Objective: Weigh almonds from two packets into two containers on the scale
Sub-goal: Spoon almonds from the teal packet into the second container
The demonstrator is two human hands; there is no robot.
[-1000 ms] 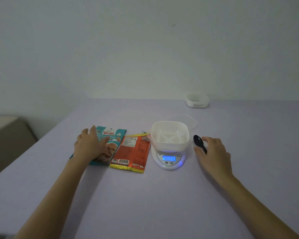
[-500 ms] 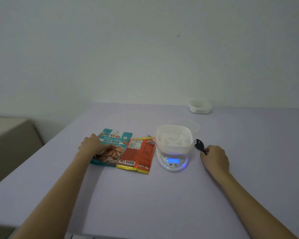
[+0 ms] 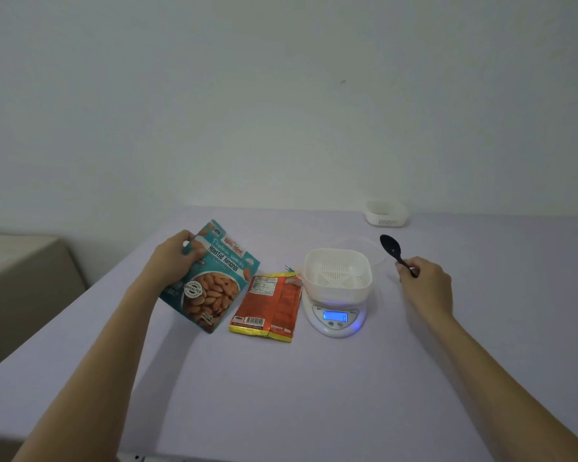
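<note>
Gripping the teal packet (image 3: 214,285) in my left hand (image 3: 174,258) and the spoon (image 3: 391,248) in my right hand (image 3: 426,291), I'd scoop slowly into the basket (image 3: 337,292) on the scale (image 3: 335,328).

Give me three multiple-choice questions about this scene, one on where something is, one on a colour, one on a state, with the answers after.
1. Where does the nearer white perforated container sit?
A) on the digital scale
B) on a plate
C) on a chair

2. What colour is the spoon in the right hand?
A) white
B) black
C) red

3. How is the teal roasted-almonds packet?
A) lying flat
B) gripped and tilted up by the left hand
C) inside the container

Answers:
1 A: its base rests on the scale's platform, just behind the lit display.
2 B: both the bowl and the handle are black.
3 B: the fingers curl round its upper edge and its top end is raised.
</note>
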